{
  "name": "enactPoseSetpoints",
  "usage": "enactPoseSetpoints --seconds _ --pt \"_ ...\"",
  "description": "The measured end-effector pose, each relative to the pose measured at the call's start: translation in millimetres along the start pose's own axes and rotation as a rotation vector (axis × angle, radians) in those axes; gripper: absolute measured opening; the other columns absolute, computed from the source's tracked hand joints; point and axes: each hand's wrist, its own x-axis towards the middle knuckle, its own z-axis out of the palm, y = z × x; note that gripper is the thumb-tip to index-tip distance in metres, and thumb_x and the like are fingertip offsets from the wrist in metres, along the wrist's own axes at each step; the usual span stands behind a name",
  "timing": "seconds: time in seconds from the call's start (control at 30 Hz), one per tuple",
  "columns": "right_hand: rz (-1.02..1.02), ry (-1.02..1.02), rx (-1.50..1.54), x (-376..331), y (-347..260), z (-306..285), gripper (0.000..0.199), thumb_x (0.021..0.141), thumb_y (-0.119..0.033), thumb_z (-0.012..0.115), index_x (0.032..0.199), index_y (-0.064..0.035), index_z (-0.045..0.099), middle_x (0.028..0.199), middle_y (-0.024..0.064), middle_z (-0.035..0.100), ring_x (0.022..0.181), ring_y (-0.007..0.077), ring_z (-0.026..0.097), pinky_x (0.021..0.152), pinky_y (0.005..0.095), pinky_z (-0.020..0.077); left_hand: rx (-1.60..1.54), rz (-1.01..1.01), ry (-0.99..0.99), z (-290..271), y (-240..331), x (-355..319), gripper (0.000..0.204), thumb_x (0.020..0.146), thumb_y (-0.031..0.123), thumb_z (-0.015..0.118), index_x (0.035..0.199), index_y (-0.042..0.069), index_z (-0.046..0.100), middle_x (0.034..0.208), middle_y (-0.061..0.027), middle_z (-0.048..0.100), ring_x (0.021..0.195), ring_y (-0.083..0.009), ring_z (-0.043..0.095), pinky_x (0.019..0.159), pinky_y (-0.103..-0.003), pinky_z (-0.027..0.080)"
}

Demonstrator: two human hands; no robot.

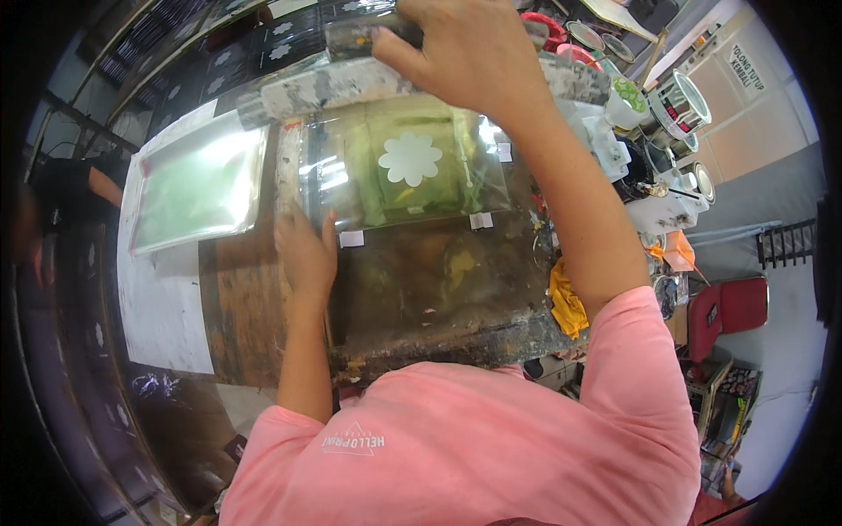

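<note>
My right hand reaches over a paint-spattered screen frame at the far side of the table. Its thumb lies along a dark grey bar that the hand appears to grip; the fingertips are hard to make out at the top edge. With thumb and fingers apart, my left hand touches the left edge of a clear plastic sheet. A pale flower shape shows on that sheet, over a yellow-green area. Small white tabs sit along its near and right edges.
Left of the work table surface, a shiny stack of clear sheets lies on white paper. A yellow cloth hangs at the right edge, below several paint cans. Farther right stands a red chair. Another person is at far left.
</note>
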Motion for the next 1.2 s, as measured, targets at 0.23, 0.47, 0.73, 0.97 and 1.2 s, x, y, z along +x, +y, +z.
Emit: enactPoseSetpoints --seconds 0.23,0.47,0.73,0.97,1.2 --pt "0.083 -0.109 -0.002 27 9 -7 0.050 0.092 -0.044 0.055 0.075 0.0007 0.072 0.075 0.0205 0.071 0.074 0.0372 0.069 0.081 0.0490 0.0464 -0.188 -0.005 -0.104 14 11 -10 0.030 0.106 0.024 0.060 0.115 -0.004 0.069 0.100 -0.0223 0.063 0.092 -0.0385 0.060 0.080 -0.050 0.047" --pt "0.098 -0.073 0.032 34 11 -5 0.050 0.091 -0.045 0.056 0.077 0.0001 0.073 0.077 0.0227 0.071 0.077 0.0384 0.070 0.082 0.0496 0.0474 -0.542 0.008 0.019 -27 61 64 0.035 0.108 0.021 0.056 0.085 -0.005 0.061 0.068 -0.0218 0.053 0.060 -0.0355 0.050 0.062 -0.046 0.041" --pt "0.071 -0.065 -0.038 24 10 -3 0.045 0.093 -0.045 0.063 0.090 -0.0016 0.072 0.086 0.0186 0.072 0.083 0.0386 0.068 0.085 0.0485 0.0465 -0.697 -0.212 0.175 -84 -42 127 0.031 0.105 0.022 0.062 0.115 -0.004 0.077 0.093 -0.0153 0.077 0.083 -0.0154 0.066 0.081 -0.033 0.051" --pt "0.086 -0.017 -0.051 19 8 -1 0.045 0.097 -0.044 0.062 0.102 -0.0008 0.073 0.095 0.0207 0.072 0.089 0.0409 0.064 0.088 0.0454 0.0465 -0.517 -0.392 0.343 -123 -195 141 0.035 0.102 0.023 0.063 0.104 -0.009 0.075 0.084 -0.0135 0.075 0.079 -0.0148 0.064 0.076 -0.034 0.050" --pt "0.103 -0.079 -0.026 21 4 -3 0.046 0.096 -0.043 0.061 0.103 0.0008 0.072 0.093 0.0205 0.072 0.085 0.0399 0.064 0.087 0.0446 0.0454 -0.224 -0.503 0.434 -111 -320 145 0.038 0.099 0.029 0.062 0.090 -0.006 0.073 0.073 -0.0212 0.068 0.067 -0.0273 0.062 0.070 -0.043 0.049"
